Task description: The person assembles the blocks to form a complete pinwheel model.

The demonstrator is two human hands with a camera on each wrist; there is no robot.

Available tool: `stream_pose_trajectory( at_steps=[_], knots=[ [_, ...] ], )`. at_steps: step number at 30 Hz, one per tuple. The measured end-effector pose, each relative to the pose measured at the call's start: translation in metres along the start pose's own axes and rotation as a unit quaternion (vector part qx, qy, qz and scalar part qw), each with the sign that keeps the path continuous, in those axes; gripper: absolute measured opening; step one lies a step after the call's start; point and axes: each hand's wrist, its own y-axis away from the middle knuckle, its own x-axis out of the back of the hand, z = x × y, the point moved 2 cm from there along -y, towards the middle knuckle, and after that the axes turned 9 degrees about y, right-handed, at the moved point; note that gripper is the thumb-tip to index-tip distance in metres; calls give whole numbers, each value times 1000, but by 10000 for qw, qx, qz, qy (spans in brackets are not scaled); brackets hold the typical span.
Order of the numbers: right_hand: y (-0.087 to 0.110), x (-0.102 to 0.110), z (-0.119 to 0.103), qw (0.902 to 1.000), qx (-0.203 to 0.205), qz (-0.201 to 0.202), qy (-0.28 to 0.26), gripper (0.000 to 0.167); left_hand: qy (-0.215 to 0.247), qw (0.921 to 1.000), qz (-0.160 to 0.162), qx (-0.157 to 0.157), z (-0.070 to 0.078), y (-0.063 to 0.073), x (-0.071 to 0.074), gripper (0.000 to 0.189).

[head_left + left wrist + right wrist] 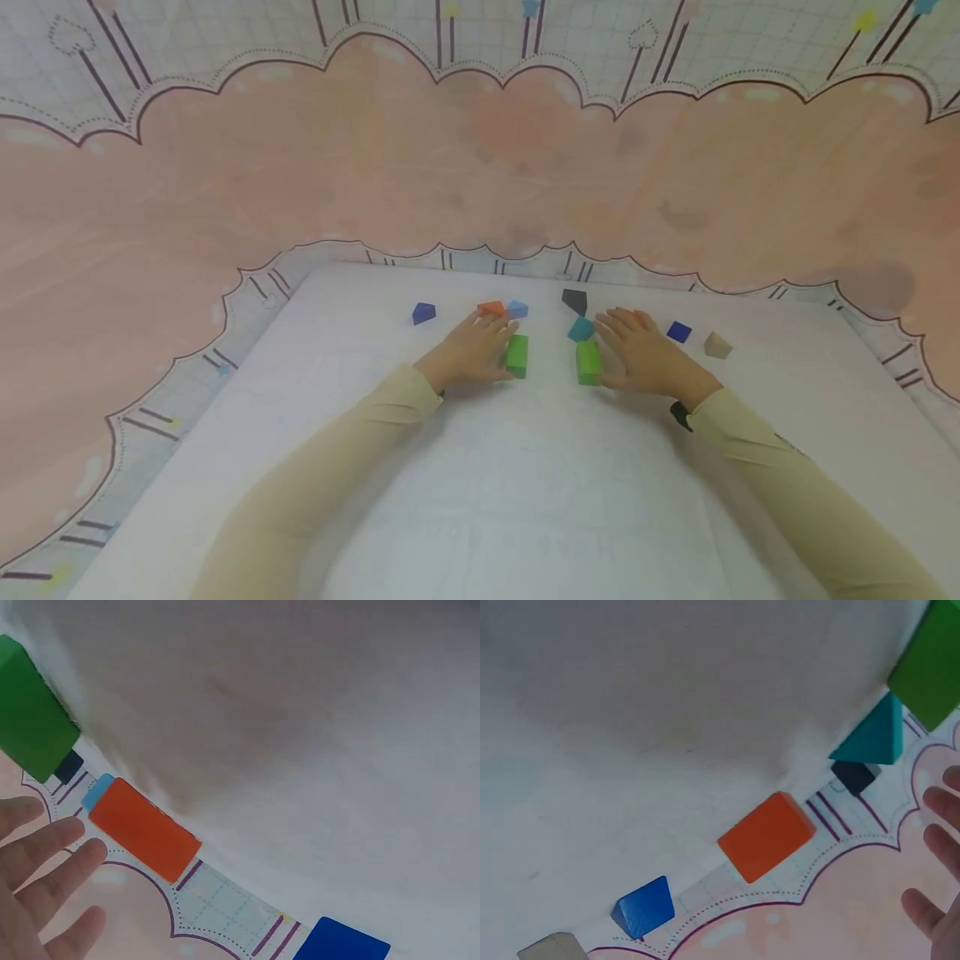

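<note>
Wht tbl (510, 500), 2 grn blocks (517, 357)

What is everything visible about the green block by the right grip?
The green block is oblong, plain bright green with flat faces, perhaps painted wood. It lies lengthwise away from the person on the white surface, just nearer them than the teal block. The right grip is beside it; whether they touch is unclear.

The tabletop (517, 500) is dimly lit, soft shadows are cast beside the sleeves (315, 467), fine detail is blurred, and both wrist views are greyed.
</note>
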Motion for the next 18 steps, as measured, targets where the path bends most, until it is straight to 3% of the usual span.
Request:
stream_pose_trajectory(
  at_steps=[11, 18],
  knots=[
    [-3, -9, 1, 9979, 572, 270, 121, 69, -169, 9997, 134, -147, -6, -8, -2, 72],
    [-4, -9, 1, 9966, 701, 378, 221, 67, -85, 9995, 199, -227, -6, -9, -3, 67]
  ],
)
